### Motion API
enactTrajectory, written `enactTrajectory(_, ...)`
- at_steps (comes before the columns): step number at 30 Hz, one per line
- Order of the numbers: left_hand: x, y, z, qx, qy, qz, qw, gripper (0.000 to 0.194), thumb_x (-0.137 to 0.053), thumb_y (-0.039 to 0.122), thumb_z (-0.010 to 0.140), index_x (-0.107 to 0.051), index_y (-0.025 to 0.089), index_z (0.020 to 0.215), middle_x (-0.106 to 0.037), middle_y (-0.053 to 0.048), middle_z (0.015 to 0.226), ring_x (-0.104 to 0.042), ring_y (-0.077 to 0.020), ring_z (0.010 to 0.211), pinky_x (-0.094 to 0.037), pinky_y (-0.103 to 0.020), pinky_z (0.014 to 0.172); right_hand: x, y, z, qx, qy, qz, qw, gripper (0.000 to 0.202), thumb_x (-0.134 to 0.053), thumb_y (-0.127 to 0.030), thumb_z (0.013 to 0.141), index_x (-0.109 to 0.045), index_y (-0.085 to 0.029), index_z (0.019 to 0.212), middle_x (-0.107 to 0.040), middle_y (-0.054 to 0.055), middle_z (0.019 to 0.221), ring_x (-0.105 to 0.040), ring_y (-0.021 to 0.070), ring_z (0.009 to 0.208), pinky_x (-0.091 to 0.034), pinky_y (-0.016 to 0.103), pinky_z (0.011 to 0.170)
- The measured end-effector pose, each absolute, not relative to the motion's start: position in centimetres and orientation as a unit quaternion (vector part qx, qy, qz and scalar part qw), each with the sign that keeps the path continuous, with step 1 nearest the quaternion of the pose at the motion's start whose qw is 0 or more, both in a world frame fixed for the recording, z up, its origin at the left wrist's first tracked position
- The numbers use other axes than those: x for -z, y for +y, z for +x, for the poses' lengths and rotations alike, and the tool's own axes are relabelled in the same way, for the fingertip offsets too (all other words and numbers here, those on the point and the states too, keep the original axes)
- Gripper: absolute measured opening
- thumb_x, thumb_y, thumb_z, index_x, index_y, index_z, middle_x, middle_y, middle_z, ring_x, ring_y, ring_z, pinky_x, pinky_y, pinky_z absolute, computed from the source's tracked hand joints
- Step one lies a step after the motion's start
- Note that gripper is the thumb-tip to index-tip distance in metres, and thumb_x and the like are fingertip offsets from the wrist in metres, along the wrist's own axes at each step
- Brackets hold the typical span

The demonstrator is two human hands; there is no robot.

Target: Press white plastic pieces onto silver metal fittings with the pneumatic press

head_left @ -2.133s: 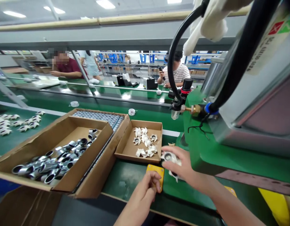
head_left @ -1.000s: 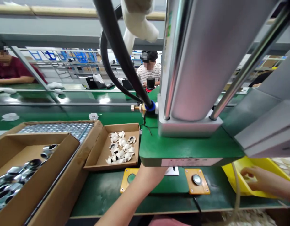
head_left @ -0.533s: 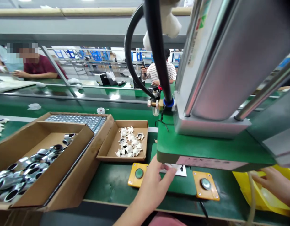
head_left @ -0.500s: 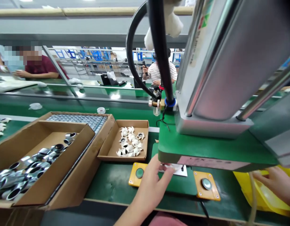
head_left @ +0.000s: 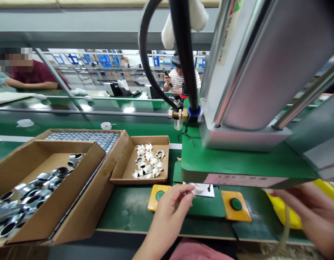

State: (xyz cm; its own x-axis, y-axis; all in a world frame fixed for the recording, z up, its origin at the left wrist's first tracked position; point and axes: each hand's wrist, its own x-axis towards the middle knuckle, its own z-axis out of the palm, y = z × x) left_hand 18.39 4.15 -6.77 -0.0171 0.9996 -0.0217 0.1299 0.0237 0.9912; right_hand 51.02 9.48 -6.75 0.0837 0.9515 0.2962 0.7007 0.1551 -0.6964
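My left hand (head_left: 174, 206) is in front of the green press (head_left: 245, 162), its thumb and forefinger curved and apart, with nothing seen between them. Just past its fingertips a white round part (head_left: 201, 188) sits on a white plate (head_left: 209, 192) under the press. The left yellow button box (head_left: 153, 198) is partly behind this hand. At the right edge my right hand (head_left: 310, 213), blurred, is over the yellow bin (head_left: 285, 213); its fingertips are pressed together, and what they hold, if anything, is too small to name.
An open carton of metal rings (head_left: 69, 224) stands at the left, beside a small carton of white finned parts (head_left: 167, 159). Another yellow button box (head_left: 243, 207) lies right of the plate. Black hoses hang by the press. Two people sit across the line.
My left hand has drawn back a little from the white part and lower. My right hand has risen from inside the yellow bin and moved left. The view has shifted slightly.
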Motion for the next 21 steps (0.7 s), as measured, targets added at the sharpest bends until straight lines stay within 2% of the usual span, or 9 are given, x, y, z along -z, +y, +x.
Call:
enactTrajectory(3,6.2,3.9,19.8,-0.445,0.476,0.549,0.524,0.031,-0.048,0.034,0.089,-0.052,0.026,0.12,-0.063,-0.003,0.101,-0.058,-0.0138,0.079,-0.048,-0.03,0.075,6.1,7.8,42.8,-0.453,-0.63,-0.514,0.366,0.028,-0.062,-0.043,0.078,-0.066,-0.024,0.098,-0.07,0.005,0.084,-0.066,0.0193,0.072,-0.055,0.026,0.063)
enactTrajectory(6,6.2,3.8,20.3,-0.447,0.456,0.544,0.544,0.037,-0.048,0.033,0.09,-0.046,0.024,0.126,-0.06,-0.006,0.108,-0.058,-0.015,0.084,-0.048,-0.03,0.075,6.0,7.5,37.0,-0.566,-0.604,-0.427,0.363,0.03,-0.056,-0.042,0.083,-0.064,-0.02,0.102,-0.067,0.004,0.078,-0.063,0.0168,0.068,-0.055,0.03,0.064)
enactTrajectory(8,6.4,3.9,20.0,-0.456,0.473,0.518,0.548,0.035,-0.047,0.032,0.09,-0.047,0.021,0.123,-0.06,-0.006,0.102,-0.058,-0.0143,0.079,-0.048,-0.028,0.071,6.2,7.4,35.5,-0.53,-0.637,-0.43,0.357,0.029,-0.054,-0.039,0.084,-0.063,-0.02,0.105,-0.067,0.004,0.081,-0.063,0.0166,0.071,-0.054,0.031,0.067)
enactTrajectory(12,6.9,4.0,19.2,-0.46,0.484,0.481,0.568,0.032,-0.048,0.033,0.089,-0.049,0.018,0.118,-0.058,-0.002,0.088,-0.055,-0.0118,0.069,-0.047,-0.027,0.066,6.6,7.3,36.0,-0.292,-0.792,-0.424,0.327,0.027,-0.053,-0.032,0.086,-0.06,-0.029,0.112,-0.065,0.004,0.1,-0.062,0.018,0.091,-0.052,0.032,0.08)
enactTrajectory(15,7.2,3.7,19.3,-0.462,0.447,0.481,0.596,0.033,-0.046,0.035,0.09,-0.047,0.019,0.12,-0.056,-0.001,0.086,-0.054,-0.0122,0.071,-0.047,-0.028,0.067,6.8,7.2,37.0,-0.215,-0.863,-0.363,0.279,0.021,-0.049,-0.03,0.089,-0.061,-0.031,0.107,-0.063,0.003,0.112,-0.06,0.0177,0.102,-0.052,0.03,0.082)
enactTrajectory(18,7.2,3.6,19.6,-0.455,0.459,0.496,0.579,0.035,-0.046,0.036,0.09,-0.045,0.021,0.122,-0.056,0.0,0.081,-0.054,-0.013,0.07,-0.046,-0.027,0.065,6.6,7.6,37.3,-0.166,-0.859,-0.402,0.269,0.018,-0.049,-0.034,0.089,-0.061,-0.029,0.101,-0.066,0.003,0.104,-0.062,0.0187,0.095,-0.052,0.031,0.078)
enactTrajectory(21,7.1,4.0,19.5,-0.498,0.535,0.475,0.491,0.039,-0.051,0.036,0.087,-0.045,0.022,0.123,-0.06,-0.003,0.093,-0.053,-0.0127,0.07,-0.043,-0.025,0.062,6.8,9.0,37.2,-0.07,-0.847,-0.446,0.281,0.022,-0.047,-0.038,0.09,-0.064,-0.027,0.098,-0.068,0.005,0.091,-0.064,0.022,0.087,-0.051,0.036,0.075)
